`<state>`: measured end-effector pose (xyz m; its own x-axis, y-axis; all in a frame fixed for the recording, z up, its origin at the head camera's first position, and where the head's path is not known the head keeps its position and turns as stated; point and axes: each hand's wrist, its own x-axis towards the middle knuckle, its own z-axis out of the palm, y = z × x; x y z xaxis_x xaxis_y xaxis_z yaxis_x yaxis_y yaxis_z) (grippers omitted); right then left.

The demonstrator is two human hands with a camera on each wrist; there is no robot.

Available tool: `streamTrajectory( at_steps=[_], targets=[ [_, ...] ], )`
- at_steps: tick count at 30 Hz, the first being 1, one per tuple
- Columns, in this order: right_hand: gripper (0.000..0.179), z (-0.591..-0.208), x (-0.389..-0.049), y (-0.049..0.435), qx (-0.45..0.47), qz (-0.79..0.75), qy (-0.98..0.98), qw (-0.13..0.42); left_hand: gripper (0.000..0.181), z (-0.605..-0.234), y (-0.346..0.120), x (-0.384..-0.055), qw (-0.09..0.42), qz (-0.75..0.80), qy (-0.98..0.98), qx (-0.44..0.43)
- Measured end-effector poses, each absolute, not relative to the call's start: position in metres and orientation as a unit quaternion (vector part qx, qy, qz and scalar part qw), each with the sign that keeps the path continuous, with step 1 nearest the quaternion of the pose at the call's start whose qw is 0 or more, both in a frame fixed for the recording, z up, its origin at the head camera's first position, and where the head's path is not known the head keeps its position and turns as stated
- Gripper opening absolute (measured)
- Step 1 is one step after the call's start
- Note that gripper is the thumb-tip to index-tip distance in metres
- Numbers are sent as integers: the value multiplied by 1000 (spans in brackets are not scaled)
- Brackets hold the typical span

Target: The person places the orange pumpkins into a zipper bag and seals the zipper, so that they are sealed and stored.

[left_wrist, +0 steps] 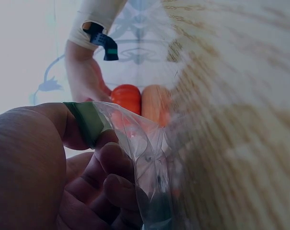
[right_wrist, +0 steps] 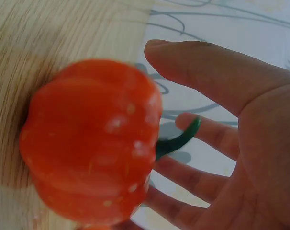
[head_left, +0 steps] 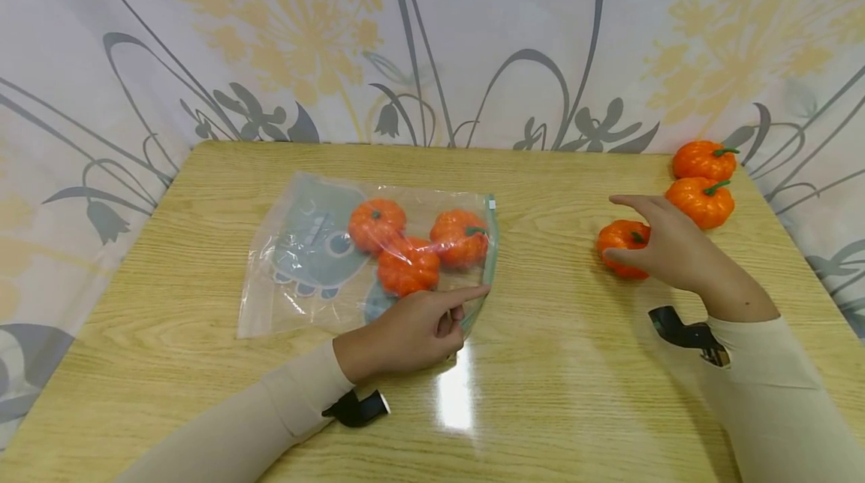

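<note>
A clear zip bag (head_left: 270,303) with a dinosaur print lies on the table, three small orange toy pumpkins (head_left: 408,267) inside it. My left hand (head_left: 412,333) grips the bag's near edge by the green zip strip (left_wrist: 87,120), its index finger stretched along the bag and the other fingers curled. My right hand (head_left: 676,250) hovers with spread fingers around a loose pumpkin (head_left: 618,243). In the right wrist view that pumpkin (right_wrist: 92,143) sits on the table with its green stem toward the palm, the thumb apart from it.
Two more pumpkins, one (head_left: 703,201) in front of the other (head_left: 703,160), stand at the table's back right corner, beyond my right hand. The wooden table (head_left: 554,393) ends at a patterned cloth (head_left: 459,40) behind and at the sides.
</note>
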<state>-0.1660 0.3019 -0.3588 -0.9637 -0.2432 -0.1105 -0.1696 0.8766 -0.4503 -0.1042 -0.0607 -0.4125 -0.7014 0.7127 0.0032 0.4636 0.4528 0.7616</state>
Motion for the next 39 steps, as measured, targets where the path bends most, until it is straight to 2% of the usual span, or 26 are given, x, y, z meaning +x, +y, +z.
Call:
streamTrajectory(
  at_steps=[8,22,39],
  targets=[
    [84,-362,-169,300,-111,-231,962,94,61,-413,-61,-105,159,388,837,351],
    [68,-370,-164,285,-105,-217,967,79,62,-414,-61,-105,160,389,837,351],
    [86,-371,-157,270,-153,-215,957,123,55,-416,-60,-105,144,381,839,359]
  ],
)
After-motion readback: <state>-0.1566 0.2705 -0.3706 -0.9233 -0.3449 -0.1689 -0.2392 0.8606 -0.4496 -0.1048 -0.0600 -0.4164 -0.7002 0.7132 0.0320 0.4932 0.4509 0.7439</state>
